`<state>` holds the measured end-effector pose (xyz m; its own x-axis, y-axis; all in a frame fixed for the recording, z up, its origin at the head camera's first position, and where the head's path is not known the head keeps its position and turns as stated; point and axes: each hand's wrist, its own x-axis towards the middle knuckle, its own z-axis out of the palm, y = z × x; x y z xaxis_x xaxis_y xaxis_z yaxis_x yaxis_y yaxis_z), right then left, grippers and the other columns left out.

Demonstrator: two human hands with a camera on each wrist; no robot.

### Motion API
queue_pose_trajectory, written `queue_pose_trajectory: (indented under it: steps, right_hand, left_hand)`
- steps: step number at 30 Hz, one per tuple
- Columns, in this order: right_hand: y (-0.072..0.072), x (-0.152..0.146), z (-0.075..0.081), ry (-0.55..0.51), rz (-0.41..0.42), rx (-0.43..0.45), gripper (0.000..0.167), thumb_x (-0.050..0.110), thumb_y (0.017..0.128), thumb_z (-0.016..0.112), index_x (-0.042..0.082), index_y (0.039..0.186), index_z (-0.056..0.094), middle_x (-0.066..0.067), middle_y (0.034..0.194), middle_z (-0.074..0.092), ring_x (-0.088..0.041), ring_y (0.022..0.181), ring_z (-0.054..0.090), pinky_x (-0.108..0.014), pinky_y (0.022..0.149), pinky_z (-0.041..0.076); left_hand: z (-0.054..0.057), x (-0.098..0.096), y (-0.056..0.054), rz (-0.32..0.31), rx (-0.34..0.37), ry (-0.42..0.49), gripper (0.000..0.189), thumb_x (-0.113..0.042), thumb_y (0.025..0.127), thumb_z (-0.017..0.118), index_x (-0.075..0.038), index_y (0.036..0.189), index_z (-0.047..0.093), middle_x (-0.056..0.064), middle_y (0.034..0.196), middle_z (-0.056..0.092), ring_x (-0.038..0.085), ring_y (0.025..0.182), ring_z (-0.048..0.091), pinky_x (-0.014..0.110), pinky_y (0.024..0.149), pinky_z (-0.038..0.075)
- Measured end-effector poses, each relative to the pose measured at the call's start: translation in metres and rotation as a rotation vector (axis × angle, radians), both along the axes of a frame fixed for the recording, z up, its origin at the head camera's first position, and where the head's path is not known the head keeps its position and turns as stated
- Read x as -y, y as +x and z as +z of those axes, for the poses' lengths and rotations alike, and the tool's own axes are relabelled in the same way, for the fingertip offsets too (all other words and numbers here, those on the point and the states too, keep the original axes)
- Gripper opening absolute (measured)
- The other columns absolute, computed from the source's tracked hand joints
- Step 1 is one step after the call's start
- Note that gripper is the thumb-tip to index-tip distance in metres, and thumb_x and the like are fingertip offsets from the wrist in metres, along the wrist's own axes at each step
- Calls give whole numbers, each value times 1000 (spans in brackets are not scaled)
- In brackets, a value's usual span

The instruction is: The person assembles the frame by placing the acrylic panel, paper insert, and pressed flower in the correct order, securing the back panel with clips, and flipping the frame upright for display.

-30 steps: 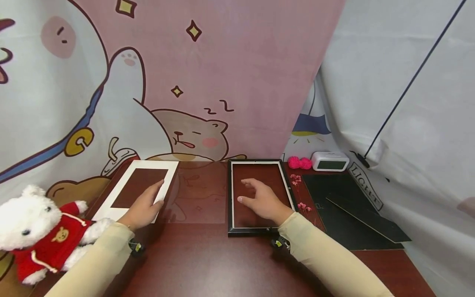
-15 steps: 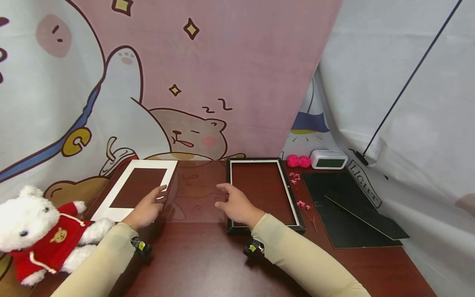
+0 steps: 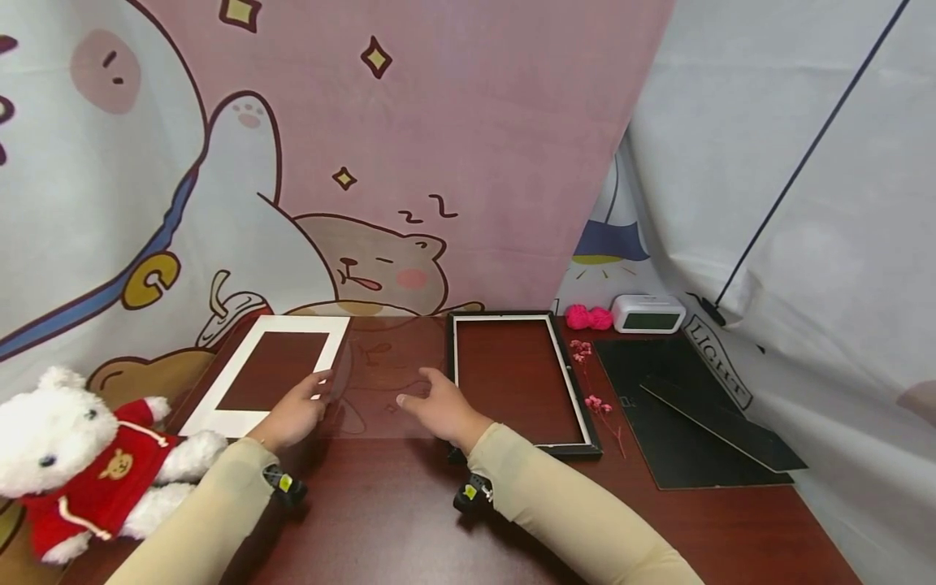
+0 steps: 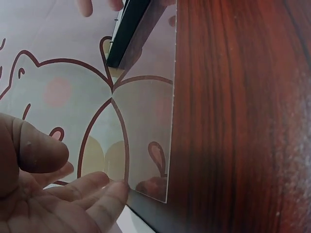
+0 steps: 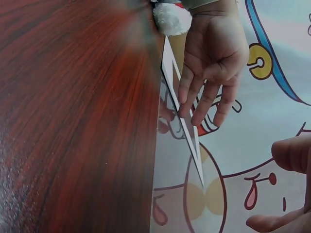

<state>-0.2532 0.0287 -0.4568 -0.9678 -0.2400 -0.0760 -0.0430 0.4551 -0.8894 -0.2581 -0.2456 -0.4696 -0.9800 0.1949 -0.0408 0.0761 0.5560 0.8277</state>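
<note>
A clear sheet (image 3: 387,357), glossy with reflections of the backdrop, lies flat between the white mat board (image 3: 307,323) and the black picture frame (image 3: 575,386). My left hand (image 3: 296,413) is at the sheet's left side, over the mat's right border, with fingers extended. In the left wrist view its fingertips (image 4: 116,191) are right by the sheet's near corner. My right hand (image 3: 448,413) hovers over the sheet's right side beside the frame, thumb and fingers spread, nothing between them. The right wrist view shows the left hand (image 5: 214,63) palm-on, holding nothing.
A black backing board (image 3: 643,439) with its stand leg (image 3: 724,426) lies at the right. Pink dried flowers (image 3: 598,404), pink yarn (image 3: 588,318) and a white digital clock (image 3: 648,314) are near it. A white teddy bear (image 3: 62,431) in red sits left.
My right hand has moved left, from over the frame to the clear sheet's right side. The left hand has shifted slightly right and down. The mat board and frame stay put.
</note>
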Motion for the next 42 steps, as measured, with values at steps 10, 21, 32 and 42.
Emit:
queue_pose_trajectory:
  steps: [10,21,32,42]
  right_hand:
    - [0,3,-3,-20,-3,46,73,34,100,72,2,158,42,-23,159,46,-41,144,49,-58,114,43]
    - [0,4,-6,-18,8,34,75,33,97,76,0,156,44,-25,158,46,-40,144,48,-57,115,42]
    - [-1,6,-8,-43,-20,58,74,34,95,78,2,154,46,-21,158,48,-38,145,48,-56,115,42]
    - [-4,4,-7,-70,-29,76,73,35,96,77,4,154,46,-20,158,48,-35,138,54,-56,112,45]
  left_hand:
    - [1,3,-8,64,134,70,75,9,90,41,13,161,17,45,156,35,56,139,48,48,97,54]
    - [1,11,-21,97,211,189,65,-1,104,37,17,160,9,47,154,34,46,130,55,29,88,55]
    - [-5,18,-20,144,188,308,69,-6,106,41,14,163,6,40,157,38,45,137,51,31,94,56]
    - [-9,-4,-15,222,181,404,73,6,100,44,13,163,7,42,157,35,17,107,71,23,77,59]
